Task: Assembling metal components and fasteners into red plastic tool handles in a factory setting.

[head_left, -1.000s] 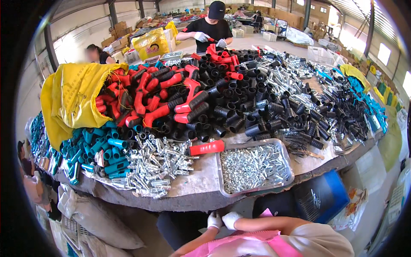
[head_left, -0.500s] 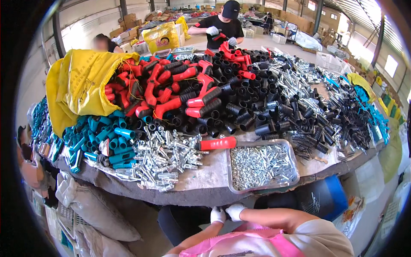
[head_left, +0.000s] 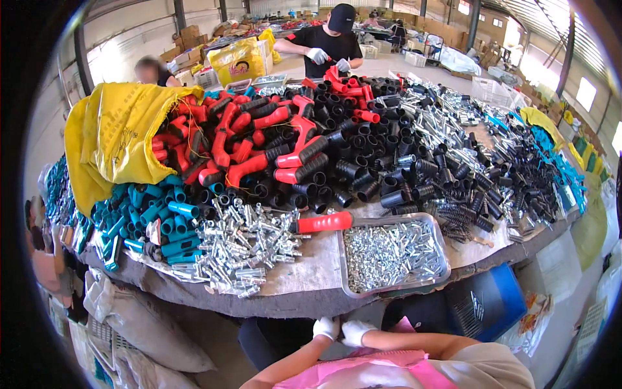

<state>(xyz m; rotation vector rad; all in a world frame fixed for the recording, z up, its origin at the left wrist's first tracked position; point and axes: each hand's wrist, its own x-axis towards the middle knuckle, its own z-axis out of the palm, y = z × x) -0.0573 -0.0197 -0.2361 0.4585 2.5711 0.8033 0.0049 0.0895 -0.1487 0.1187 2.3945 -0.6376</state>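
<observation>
Both my hands wear white gloves and are close together in front of my lap, just below the table's near edge. My left hand (head_left: pixel 326 328) has its fingers curled in. Beside it, my right hand (head_left: pixel 354 333) is also closed, its fingertips turned towards the left one. Whatever they may hold is too small or hidden. Nearest on the table is a clear plastic tray (head_left: pixel 342 262) full of small silvery metal parts. Against its upper left lies a red tool handle piece with a black end (head_left: pixel 322 222). Left of the tray spreads a heap of silvery metal fittings (head_left: pixel 243 249).
Red and black tool housings (head_left: pixel 249 170) spill from a yellow sack (head_left: pixel 120 139). Teal tubular parts (head_left: pixel 152 211), black sleeves (head_left: pixel 389 152) and metal rods (head_left: pixel 431 120) cover the table. Across it a co-worker (head_left: pixel 334 48) handles a red piece. A blue bin (head_left: pixel 505 298) stands at my right, white sacks (head_left: pixel 139 318) at my left.
The view has shifted slightly, so the table's contents sit a little further left. My hands remain together below the edge, and the co-worker's hands have drawn closer around the red piece.
</observation>
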